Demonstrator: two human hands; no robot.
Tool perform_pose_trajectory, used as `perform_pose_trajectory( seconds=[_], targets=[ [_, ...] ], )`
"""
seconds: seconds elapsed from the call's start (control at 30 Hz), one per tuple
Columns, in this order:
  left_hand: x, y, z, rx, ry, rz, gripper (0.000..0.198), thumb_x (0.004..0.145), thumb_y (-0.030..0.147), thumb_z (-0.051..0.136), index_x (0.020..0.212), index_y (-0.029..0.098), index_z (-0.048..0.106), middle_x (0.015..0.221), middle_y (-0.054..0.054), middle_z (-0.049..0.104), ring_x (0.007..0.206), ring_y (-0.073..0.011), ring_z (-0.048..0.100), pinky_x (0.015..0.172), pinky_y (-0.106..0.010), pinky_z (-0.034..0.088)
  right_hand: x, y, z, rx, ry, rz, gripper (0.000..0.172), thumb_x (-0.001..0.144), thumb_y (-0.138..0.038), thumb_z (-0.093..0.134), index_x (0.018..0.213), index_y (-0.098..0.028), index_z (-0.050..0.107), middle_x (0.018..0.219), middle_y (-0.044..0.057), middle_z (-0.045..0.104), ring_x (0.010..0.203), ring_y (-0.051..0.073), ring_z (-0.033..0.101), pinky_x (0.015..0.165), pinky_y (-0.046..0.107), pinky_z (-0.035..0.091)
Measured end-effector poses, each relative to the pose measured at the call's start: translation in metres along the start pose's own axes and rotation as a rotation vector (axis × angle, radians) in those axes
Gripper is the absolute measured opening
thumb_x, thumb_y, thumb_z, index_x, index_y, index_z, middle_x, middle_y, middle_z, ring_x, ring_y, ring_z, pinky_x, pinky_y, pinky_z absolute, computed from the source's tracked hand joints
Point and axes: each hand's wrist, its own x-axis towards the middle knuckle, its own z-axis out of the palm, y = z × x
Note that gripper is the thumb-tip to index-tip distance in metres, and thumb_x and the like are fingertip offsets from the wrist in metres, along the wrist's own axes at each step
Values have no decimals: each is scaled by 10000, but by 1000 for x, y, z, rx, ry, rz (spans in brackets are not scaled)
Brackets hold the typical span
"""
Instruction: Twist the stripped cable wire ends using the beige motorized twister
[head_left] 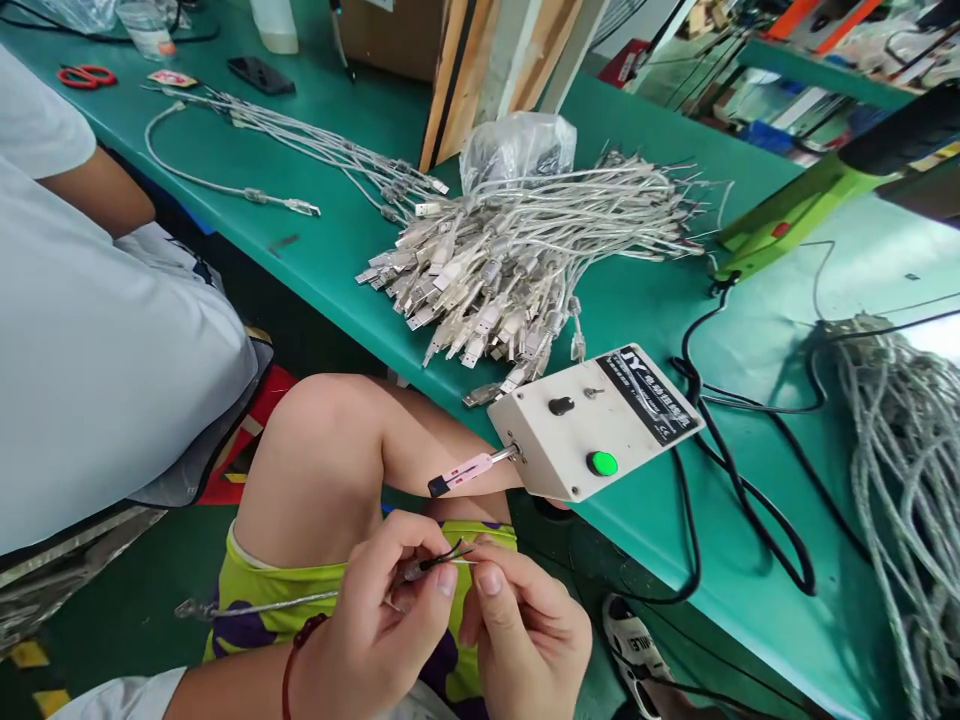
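Note:
Low over my lap, my left hand (397,610) pinches a grey USB cable (281,603) near its stripped end. The cable's plug end hangs out to the left, past my wrist. Thin dark and white wires (444,558) stick out between both hands. My right hand (517,610) is closed, thumb against forefinger, on the tips of these wires. Just above my hands, a pink and black clip (461,474) juts from the shaft of a white machine box (592,425) with a lit green button and a black knob. The clip and the wires are apart.
A large heap of USB cables (517,250) lies behind the box on the green table (337,280). More cable is bundled at right (900,450). A green and black tool (802,210), black cords, a phone (260,75) and red scissors (87,77) lie around. Another person (97,350) sits at left.

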Motion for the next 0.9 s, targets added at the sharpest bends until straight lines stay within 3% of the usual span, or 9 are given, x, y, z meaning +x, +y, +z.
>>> perform_pose_trajectory(
  seconds=[0.17, 0.37, 0.43, 0.57, 0.73, 0.9],
  targets=[
    [10, -2, -6, 22, 77, 106, 104, 1139, 193, 684, 1110, 293, 671, 782, 74, 640, 607, -74, 610, 609, -109, 507, 6, 4, 6, -52, -48, 104, 145, 1056, -371, 848, 1047, -279, 960, 601, 28, 752, 395, 131, 626, 419, 173, 463],
    [25, -4, -9, 38, 311, 160, 174, 1073, 125, 697, 1072, 293, 652, 820, 75, 625, 578, -76, 543, 557, -104, 491, 31, 10, 11, -7, 0, 192, 552, 1111, -614, 744, 779, -187, 855, 603, 46, 702, 551, 141, 669, 567, 201, 567],
    [29, -4, -10, 23, 334, 155, 176, 1072, 123, 700, 1060, 292, 650, 810, 78, 610, 580, -74, 534, 563, -96, 491, 38, 15, 12, 56, 35, 239, 544, 1103, -647, 739, 847, -184, 865, 699, 60, 743, 624, 161, 692, 607, 234, 588],
    [36, -4, -9, -21, 332, 164, 186, 1076, 123, 706, 1028, 283, 624, 784, 85, 570, 581, -70, 516, 566, -93, 472, 45, 22, 13, 183, 40, 299, 489, 1060, -645, 810, 1213, -187, 891, 741, 27, 731, 622, 156, 648, 586, 251, 541],
    [39, -5, -7, -72, 302, 143, 196, 1092, 123, 707, 1035, 284, 611, 781, 88, 548, 586, -73, 498, 561, -112, 443, 45, 21, 19, 246, 50, 275, 390, 1056, -568, 868, 1205, -207, 861, 531, -62, 584, 585, 136, 597, 723, 250, 574],
    [38, -9, -5, -96, 264, 106, 170, 1113, 132, 702, 1039, 273, 640, 764, 82, 545, 570, -81, 452, 544, -152, 394, 45, 21, 17, 250, 43, 272, 363, 1061, -551, 865, 1196, -214, 865, 512, -70, 579, 568, 147, 578, 767, 277, 594]
  ],
)
